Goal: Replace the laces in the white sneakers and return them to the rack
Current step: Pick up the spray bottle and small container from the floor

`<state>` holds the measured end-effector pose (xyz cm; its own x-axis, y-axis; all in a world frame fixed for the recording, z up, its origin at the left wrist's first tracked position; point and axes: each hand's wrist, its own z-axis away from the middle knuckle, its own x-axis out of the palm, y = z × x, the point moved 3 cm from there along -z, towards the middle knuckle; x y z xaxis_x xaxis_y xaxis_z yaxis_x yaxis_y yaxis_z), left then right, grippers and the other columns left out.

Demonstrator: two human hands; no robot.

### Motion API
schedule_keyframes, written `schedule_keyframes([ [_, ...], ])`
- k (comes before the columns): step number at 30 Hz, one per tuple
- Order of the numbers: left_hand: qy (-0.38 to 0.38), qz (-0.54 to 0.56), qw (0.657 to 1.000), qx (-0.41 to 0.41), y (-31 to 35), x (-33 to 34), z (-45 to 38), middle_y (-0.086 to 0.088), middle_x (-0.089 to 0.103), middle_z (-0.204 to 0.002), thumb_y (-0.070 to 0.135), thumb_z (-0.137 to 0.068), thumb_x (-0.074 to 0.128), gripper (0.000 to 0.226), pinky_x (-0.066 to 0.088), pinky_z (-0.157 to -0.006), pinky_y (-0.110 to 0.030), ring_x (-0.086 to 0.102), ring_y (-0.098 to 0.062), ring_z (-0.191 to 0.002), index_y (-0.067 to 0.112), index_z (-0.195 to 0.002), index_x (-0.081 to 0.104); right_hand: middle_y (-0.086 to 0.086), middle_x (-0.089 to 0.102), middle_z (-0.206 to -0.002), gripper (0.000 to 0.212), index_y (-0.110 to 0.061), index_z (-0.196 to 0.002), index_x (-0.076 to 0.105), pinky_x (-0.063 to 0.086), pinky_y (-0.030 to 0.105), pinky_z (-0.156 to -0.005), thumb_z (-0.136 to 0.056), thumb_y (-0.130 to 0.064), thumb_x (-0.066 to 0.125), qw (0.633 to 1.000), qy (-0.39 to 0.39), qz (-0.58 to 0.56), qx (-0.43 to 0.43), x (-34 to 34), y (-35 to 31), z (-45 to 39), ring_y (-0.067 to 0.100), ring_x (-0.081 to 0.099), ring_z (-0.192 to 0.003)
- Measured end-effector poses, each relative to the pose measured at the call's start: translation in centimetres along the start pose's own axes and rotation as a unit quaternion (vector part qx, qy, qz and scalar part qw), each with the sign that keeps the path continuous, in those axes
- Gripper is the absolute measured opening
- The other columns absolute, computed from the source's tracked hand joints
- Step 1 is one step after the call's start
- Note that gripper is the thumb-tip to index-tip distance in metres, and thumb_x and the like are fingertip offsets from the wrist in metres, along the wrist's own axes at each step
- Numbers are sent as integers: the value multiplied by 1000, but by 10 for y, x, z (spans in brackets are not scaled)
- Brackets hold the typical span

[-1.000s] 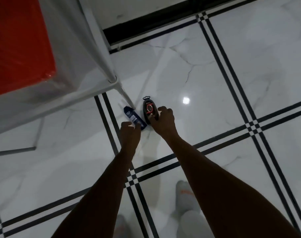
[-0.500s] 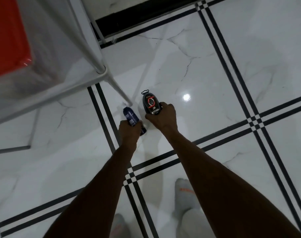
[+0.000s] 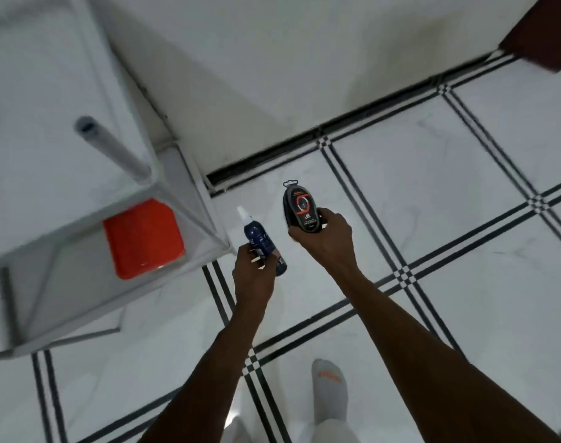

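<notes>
Dim, flat lighting; forearms underexposed. Motion blur smears the white rack (image 3: 81, 155) left of the hands; edges bow.

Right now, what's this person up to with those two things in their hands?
A person stands on a tiled floor beside a white rack. The left hand holds a dark blue spray bottle; the right hand grips a black oval shoe-care pack. No sneakers or laces are in view.

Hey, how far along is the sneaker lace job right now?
Nothing looks done: no sneakers or laces are in view. In hand: the left hand holds a dark blue spray bottle, the right hand a black oval shoe-care pack, beside the white rack. Relacing and returning the sneakers remain.
</notes>
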<state>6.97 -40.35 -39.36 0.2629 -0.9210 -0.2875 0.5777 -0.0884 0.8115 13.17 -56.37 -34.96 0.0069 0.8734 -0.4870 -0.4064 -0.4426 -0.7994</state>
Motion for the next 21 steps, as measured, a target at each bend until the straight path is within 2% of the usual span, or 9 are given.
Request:
schedule_keyframes([
  [3,4,20,997,69,95,-11,20,4,67,-110,20,-92,73,33,50,-76,-16,65,-13,-102,16,-122,59,1,69,-72,34,-13,-81,70,59,38,-65,-60,-39,78,999,14,-21,-32,-43,-75,3,17,66,-69],
  [6,11,35,990,133,184,-24,39,6,66,-112,19,-92,72,34,49,-79,-15,63,-6,-100,18,-124,59,-3,64,-67,31,-11,-81,70,55,33,-62,-63,-33,81,997,41,-44,-55,-85,-151,8,8,60,-60],
  [8,24,43,985,166,239,-35,47,5,67,-110,18,-92,73,35,50,-79,-14,64,-3,-98,15,-124,60,-2,67,-69,30,-11,-82,70,53,32,-63,-64,-33,82,994,46,-58,-85,-107,-195,6,8,62,-63],
  [10,30,52,979,195,290,-47,58,6,69,-109,17,-92,73,34,54,-78,-16,66,1,-94,15,-124,60,3,69,-71,34,-9,-80,70,55,37,-63,-64,-36,81,990,47,-64,-114,-126,-237,7,14,63,-68],
  [12,43,56,970,232,352,-62,70,7,68,-109,18,-92,73,34,53,-72,-10,65,6,-90,17,-123,60,5,69,-73,39,-8,-82,70,58,40,-65,-63,-40,80,987,48,-69,-136,-154,-289,5,17,66,-72],
  [16,64,46,954,288,450,-87,81,1,68,-116,18,-92,73,35,50,-71,-6,65,-3,-97,16,-124,60,3,65,-86,42,-13,-89,71,59,41,-71,-61,-42,81,985,33,-66,-155,-191,-373,3,13,65,-76],
  [21,111,32,934,337,549,-123,86,0,66,-118,14,-92,72,37,47,-71,-3,64,-6,-96,9,-127,59,-2,69,-80,44,-23,-80,70,61,38,-63,-51,-56,74,981,16,-51,-189,-217,-471,-12,9,66,-67],
])
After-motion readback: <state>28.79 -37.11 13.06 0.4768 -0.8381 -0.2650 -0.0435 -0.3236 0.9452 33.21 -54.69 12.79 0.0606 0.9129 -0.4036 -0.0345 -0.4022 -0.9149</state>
